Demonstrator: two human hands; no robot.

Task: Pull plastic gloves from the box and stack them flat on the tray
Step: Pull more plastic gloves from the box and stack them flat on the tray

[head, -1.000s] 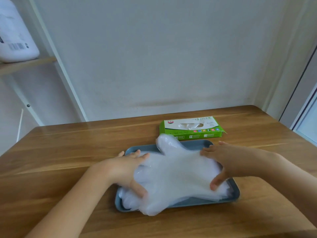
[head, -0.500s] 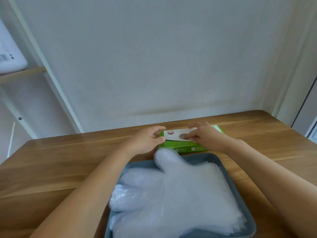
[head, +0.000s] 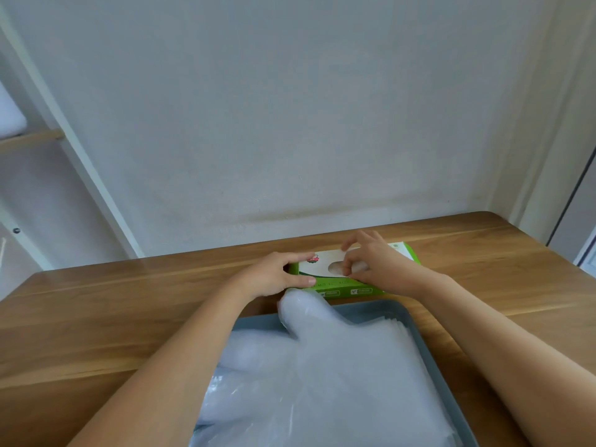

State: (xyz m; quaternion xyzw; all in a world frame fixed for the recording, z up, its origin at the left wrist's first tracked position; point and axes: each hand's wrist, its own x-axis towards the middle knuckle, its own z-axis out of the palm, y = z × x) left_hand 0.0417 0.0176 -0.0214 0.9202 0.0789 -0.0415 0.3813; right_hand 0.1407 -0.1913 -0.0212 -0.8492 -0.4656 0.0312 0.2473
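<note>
Wooden table (head: pixel 96 333): left hand (head: pixel 274 274) clasps green cardboard box (head: pixel 342 287), right hand (head: pixel 374 264) pinches filmy glove (head: pixel 335 267) inside.

Print on box (head: pixel 342 287) too blurred to read

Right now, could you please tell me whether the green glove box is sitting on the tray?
No, the green glove box lies on the wooden table, just beyond the far rim of the grey tray.
</note>
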